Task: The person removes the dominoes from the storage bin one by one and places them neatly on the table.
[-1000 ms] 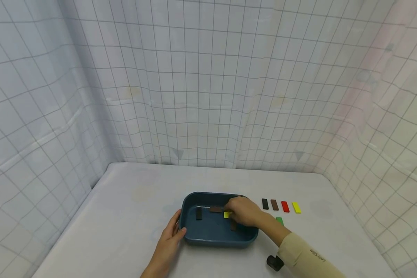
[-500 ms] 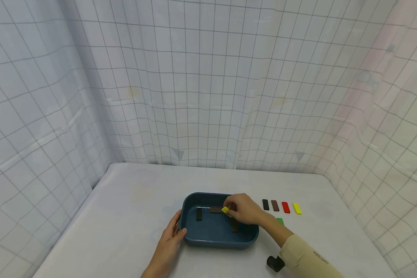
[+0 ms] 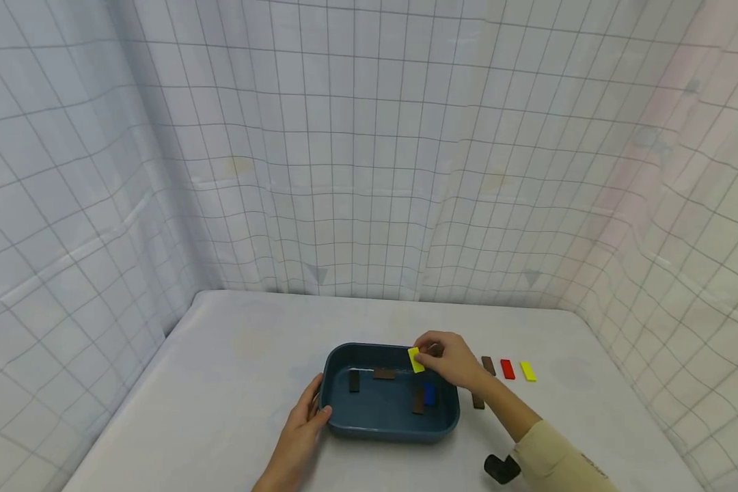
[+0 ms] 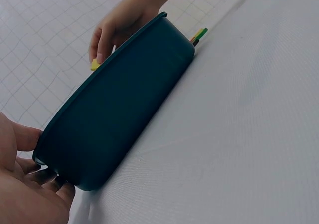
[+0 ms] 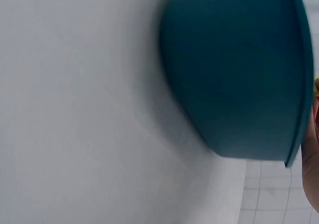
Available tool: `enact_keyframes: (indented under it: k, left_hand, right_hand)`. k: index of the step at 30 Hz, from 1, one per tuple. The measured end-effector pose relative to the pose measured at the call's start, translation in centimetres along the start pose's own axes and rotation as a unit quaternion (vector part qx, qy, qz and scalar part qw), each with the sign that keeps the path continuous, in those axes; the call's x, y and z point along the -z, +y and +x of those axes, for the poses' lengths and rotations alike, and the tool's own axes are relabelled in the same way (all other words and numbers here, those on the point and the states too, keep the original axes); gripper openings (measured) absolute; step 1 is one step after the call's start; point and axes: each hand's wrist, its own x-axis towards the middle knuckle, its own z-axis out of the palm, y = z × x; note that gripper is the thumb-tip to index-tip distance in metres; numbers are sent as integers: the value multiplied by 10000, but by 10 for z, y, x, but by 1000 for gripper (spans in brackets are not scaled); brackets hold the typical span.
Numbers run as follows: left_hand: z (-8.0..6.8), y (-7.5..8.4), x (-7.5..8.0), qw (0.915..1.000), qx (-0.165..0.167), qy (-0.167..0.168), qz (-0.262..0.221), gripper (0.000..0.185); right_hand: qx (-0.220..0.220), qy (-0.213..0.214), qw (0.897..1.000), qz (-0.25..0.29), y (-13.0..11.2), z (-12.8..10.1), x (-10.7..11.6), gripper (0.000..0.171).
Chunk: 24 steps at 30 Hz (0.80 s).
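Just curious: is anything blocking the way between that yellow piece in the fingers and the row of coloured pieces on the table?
Nothing visible. The right hand holds the yellow piece above the tub's rim, clear of it.

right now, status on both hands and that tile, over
Left hand grips the dark teal plastic tub by its left end. Right hand pinches a flat yellow rectangular tile above the tub's far right rim. Nothing in the way.
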Motion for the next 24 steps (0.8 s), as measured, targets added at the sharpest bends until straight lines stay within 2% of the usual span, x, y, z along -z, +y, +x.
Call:
enact_keyframes:
  k: [5, 14, 24]
  left_hand:
    - [-1, 1, -1, 10000, -61, 31, 52, 64]
    - [1, -1, 0, 10000, -53, -23, -25, 64]
    - [1, -1, 1, 9998, -182, -52, 117, 64]
  right_hand:
    - [-391, -7, 9989, 245, 3, -10, 20, 14]
    - [-697, -124, 9959, 563, 13, -33, 44, 18]
    - [-1031, -100, 9928, 594, 30, -59, 64, 20]
